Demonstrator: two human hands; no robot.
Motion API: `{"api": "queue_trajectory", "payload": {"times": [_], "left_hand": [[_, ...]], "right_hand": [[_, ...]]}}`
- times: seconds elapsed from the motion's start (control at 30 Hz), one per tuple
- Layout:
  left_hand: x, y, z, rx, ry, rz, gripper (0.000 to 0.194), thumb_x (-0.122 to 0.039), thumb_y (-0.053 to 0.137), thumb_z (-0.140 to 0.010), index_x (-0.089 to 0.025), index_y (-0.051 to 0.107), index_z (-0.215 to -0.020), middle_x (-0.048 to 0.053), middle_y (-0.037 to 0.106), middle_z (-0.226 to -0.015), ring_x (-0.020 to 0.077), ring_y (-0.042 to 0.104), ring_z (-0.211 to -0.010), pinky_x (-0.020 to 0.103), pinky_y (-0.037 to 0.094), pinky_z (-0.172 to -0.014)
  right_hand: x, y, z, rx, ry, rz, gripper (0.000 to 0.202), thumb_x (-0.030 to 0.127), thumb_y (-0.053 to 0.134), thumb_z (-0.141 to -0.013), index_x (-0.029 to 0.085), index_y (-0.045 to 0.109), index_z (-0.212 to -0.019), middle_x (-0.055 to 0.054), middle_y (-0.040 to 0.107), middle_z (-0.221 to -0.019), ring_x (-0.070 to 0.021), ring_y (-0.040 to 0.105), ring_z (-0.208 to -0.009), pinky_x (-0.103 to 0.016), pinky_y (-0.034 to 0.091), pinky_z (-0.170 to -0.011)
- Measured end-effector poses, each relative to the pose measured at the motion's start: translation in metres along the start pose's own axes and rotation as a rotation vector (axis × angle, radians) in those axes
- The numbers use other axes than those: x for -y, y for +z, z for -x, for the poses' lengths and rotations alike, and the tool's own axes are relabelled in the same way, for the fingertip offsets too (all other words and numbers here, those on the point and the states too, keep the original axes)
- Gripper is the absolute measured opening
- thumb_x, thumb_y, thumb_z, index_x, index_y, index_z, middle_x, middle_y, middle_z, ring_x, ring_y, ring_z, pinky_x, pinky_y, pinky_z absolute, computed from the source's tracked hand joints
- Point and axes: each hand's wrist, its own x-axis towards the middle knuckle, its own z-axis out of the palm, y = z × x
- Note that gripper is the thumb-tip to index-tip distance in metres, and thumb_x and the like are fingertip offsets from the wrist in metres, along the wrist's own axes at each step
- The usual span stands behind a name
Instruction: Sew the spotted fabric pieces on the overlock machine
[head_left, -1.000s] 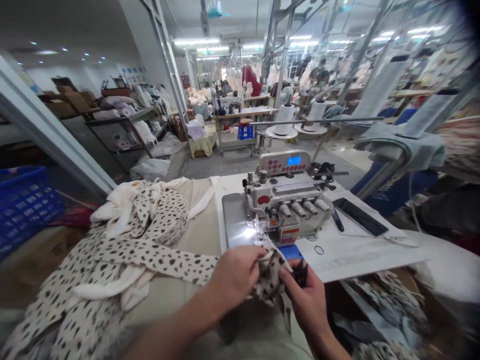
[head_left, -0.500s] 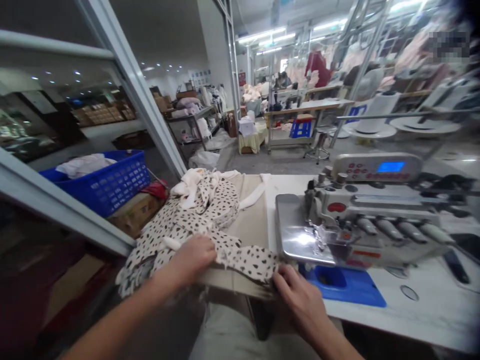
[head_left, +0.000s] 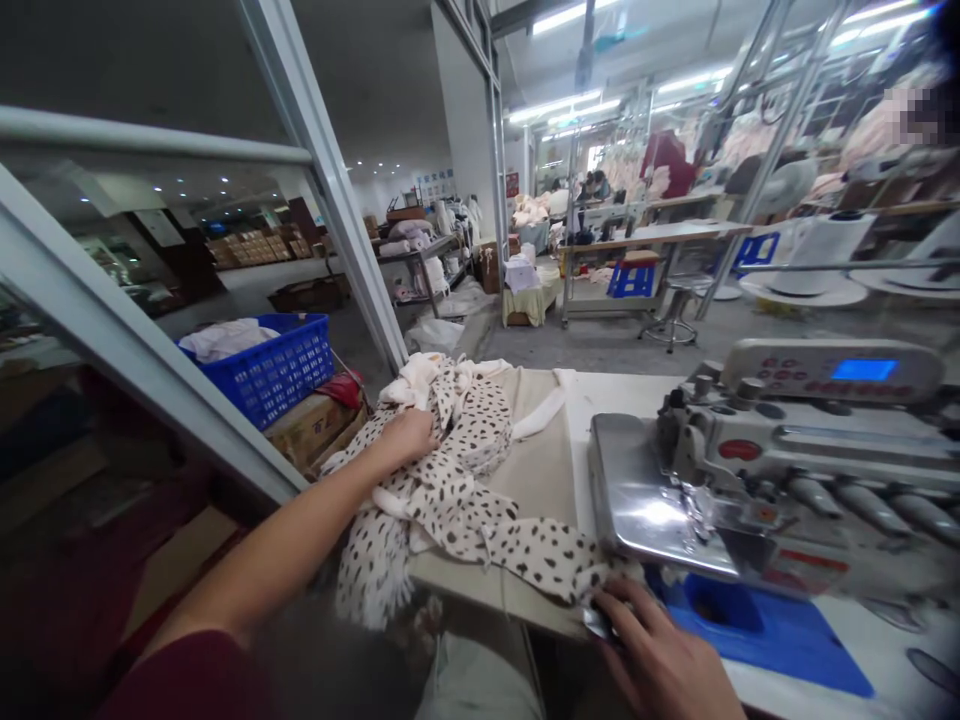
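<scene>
1. Blue plastic basket (head_left: 300,370) left of centre in the frame, heaped with white cloth (head_left: 229,340) rising above the rim.
2. Directly below, brown cardboard box (head_left: 304,435), with red cloth (head_left: 343,391) near its upper right; contents hidden.
3. At lower right, blue tray (head_left: 795,650) beside the near edge of the sewing machine (head_left: 810,440); dark recess in it, inside too dark to read.
4. Mid-frame, spotted fabric (head_left: 476,425) piled on the beige tabletop (head_left: 540,460), with one strip stretching right toward the machine and part drooping over the near edge.
5. Left hand (head_left: 411,436) on top of the pile, fingers curled into the cloth; cannot tell whether gripping.
6. Right hand (head_left: 660,640) at lower right, fingers bent over the strip's end, beside a small shiny item (head_left: 598,621) too blurred to name; cannot tell how firmly closed.
7. Upper centre, metal rack (head_left: 405,257) loaded with pale bundles.
</scene>
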Motion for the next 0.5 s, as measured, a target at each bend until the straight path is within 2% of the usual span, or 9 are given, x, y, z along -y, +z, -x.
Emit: {"api": "queue_trajectory", "payload": {"times": [0.1,0.2,0.37,0.5], "left_hand": [[0.003,-0.002,-0.009,-0.075,-0.096,0.171,0.025,-0.037,0.063,-0.094,-0.015,0.065,-0.106,0.006,0.066,-0.107,0.019,0.065,-0.095,0.039,0.055,-0.085],[0.004,-0.02,-0.022,-0.205,-0.142,0.414,0.024,-0.037,0.063,-0.094,-0.014,0.065,-0.101,0.005,0.067,-0.102,0.0174,0.065,-0.09,0.037,0.055,-0.082],[-0.013,-0.07,-0.047,-0.432,-0.13,0.92,0.027,-0.038,0.071,-0.085,-0.013,0.063,-0.094,0.002,0.067,-0.079,0.0157,0.066,-0.072,0.033,0.055,-0.072],[-0.044,-0.112,-0.048,-0.429,0.008,1.249,0.02,-0.025,0.072,-0.081,-0.016,0.06,-0.094,0.003,0.07,-0.077,0.0181,0.07,-0.075,0.036,0.057,-0.077]], "right_hand": [[-0.006,-0.001,0.007,0.01,0.02,-0.022,0.023,0.023,0.049,-0.091,0.022,0.065,-0.108,-0.01,0.073,-0.103,-0.0186,0.075,-0.074,-0.022,0.057,-0.056],[-0.01,-0.007,0.011,0.015,0.033,-0.066,0.026,0.019,0.051,-0.085,0.022,0.065,-0.107,-0.01,0.073,-0.104,-0.0185,0.075,-0.075,-0.022,0.059,-0.059],[-0.011,-0.013,0.01,-0.009,0.056,-0.139,0.029,0.016,0.053,-0.08,0.022,0.066,-0.105,-0.01,0.073,-0.1,-0.0179,0.075,-0.072,-0.021,0.059,-0.058],[-0.01,-0.016,0.009,-0.041,0.081,-0.217,0.033,0.012,0.054,-0.076,0.021,0.068,-0.104,-0.01,0.073,-0.1,-0.0185,0.075,-0.075,-0.021,0.06,-0.062]]}}
